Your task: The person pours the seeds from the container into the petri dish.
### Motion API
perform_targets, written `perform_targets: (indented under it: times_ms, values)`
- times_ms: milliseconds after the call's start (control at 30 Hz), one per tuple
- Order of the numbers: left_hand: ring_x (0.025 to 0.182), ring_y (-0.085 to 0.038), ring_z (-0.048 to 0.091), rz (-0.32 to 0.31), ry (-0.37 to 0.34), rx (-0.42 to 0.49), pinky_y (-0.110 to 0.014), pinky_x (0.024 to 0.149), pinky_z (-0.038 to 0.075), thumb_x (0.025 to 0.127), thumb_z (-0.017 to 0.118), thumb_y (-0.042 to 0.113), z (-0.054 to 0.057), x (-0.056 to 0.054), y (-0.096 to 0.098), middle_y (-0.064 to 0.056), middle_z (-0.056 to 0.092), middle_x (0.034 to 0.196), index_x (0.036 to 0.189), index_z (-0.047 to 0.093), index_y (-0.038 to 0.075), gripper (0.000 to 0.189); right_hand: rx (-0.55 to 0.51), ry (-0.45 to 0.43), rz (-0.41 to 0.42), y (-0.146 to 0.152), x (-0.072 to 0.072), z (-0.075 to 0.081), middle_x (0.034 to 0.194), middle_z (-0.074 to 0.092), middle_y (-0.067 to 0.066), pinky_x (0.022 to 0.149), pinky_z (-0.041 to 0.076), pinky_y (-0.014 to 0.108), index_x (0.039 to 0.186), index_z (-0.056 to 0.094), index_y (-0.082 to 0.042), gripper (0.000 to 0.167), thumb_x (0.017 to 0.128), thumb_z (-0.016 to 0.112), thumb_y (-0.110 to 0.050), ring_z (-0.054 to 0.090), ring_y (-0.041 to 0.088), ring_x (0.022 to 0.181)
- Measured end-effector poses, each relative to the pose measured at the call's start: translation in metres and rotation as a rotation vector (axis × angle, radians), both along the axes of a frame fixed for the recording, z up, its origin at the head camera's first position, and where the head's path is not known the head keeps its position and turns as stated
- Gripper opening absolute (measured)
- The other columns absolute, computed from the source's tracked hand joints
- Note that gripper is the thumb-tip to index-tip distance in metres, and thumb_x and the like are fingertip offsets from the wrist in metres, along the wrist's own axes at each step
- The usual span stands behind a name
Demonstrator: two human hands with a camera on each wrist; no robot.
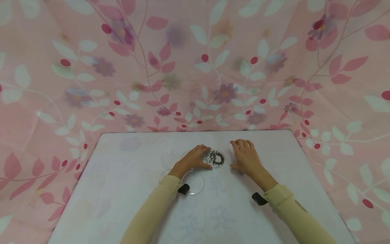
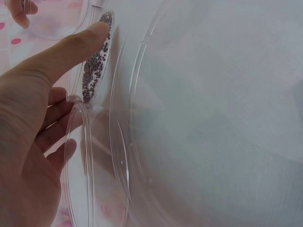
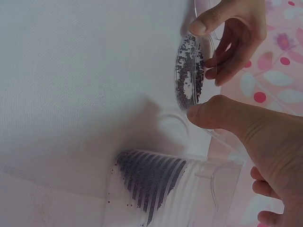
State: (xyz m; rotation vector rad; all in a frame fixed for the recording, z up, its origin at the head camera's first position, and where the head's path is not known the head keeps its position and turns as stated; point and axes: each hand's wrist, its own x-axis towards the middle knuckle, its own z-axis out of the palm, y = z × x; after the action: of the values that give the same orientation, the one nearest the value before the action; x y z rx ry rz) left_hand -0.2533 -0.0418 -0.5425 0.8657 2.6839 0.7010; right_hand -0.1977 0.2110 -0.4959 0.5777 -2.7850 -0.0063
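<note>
In the head view my left hand (image 1: 193, 158) holds a clear petri dish (image 1: 215, 158) of small dark grains by its rim, thumb and fingers on opposite sides. The same grain-strewn dish (image 3: 188, 71) stands edge-on in the right wrist view. My right hand (image 1: 246, 156), just to its right, pinches a clear round plastic piece (image 1: 230, 154) held tilted; whether it is a lid or a dish I cannot tell. Close by that hand, a clear ribbed container (image 3: 151, 182) has dark grains heaped against one side. The right hand hides this container in the head view.
Several clear dishes or lids sit around my left forearm, among them one at the back left (image 1: 170, 159) and one nearer dish (image 1: 193, 183). A white cloth (image 1: 128, 203) covers the table. Pink patterned fabric (image 1: 182, 67) rises behind and beside it.
</note>
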Motion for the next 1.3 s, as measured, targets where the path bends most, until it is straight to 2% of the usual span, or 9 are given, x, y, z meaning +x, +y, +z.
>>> perform_targets:
  times_ms: [267, 567, 933, 1300]
  values:
    - [0.139, -0.022, 0.042, 0.011, -0.010, -0.004, -0.042, 0.117, 0.036, 0.073, 0.083, 0.050, -0.002, -0.001, 0.000, -0.003, 0.051, 0.145, 0.144, 0.049, 0.017, 0.085, 0.009, 0.032, 0.038, 0.000, -0.001, -0.002, 0.130, 0.057, 0.016, 0.110, 0.034, 0.061, 0.133, 0.052, 0.001, 0.104, 0.051, 0.094, -0.047, 0.051, 0.032, 0.125]
    - [0.140, -0.023, 0.042, 0.015, -0.009, -0.004, -0.043, 0.117, 0.036, 0.072, 0.083, 0.051, -0.001, -0.001, 0.000, -0.003, 0.051, 0.146, 0.144, 0.050, 0.017, 0.086, -0.018, 0.013, 0.069, 0.003, -0.002, -0.003, 0.135, 0.055, 0.015, 0.115, 0.029, 0.061, 0.144, 0.044, -0.002, 0.106, 0.059, 0.091, -0.045, 0.050, 0.032, 0.130]
    - [0.138, -0.022, 0.044, 0.010, -0.007, 0.001, -0.042, 0.116, 0.037, 0.072, 0.083, 0.052, -0.003, -0.001, -0.001, -0.003, 0.052, 0.144, 0.143, 0.051, 0.017, 0.085, -0.049, 0.027, 0.113, 0.002, -0.003, -0.003, 0.134, 0.057, 0.014, 0.113, 0.031, 0.061, 0.152, 0.032, -0.009, 0.120, 0.057, 0.092, -0.050, 0.052, 0.031, 0.128]
    - [0.134, -0.020, 0.047, -0.011, 0.028, -0.008, -0.040, 0.115, 0.039, 0.073, 0.082, 0.052, -0.003, -0.001, 0.000, -0.002, 0.054, 0.141, 0.143, 0.051, 0.016, 0.085, -0.090, 0.065, 0.155, -0.008, -0.007, -0.004, 0.133, 0.058, 0.015, 0.110, 0.035, 0.060, 0.151, 0.034, -0.006, 0.120, 0.055, 0.092, -0.050, 0.052, 0.031, 0.126]
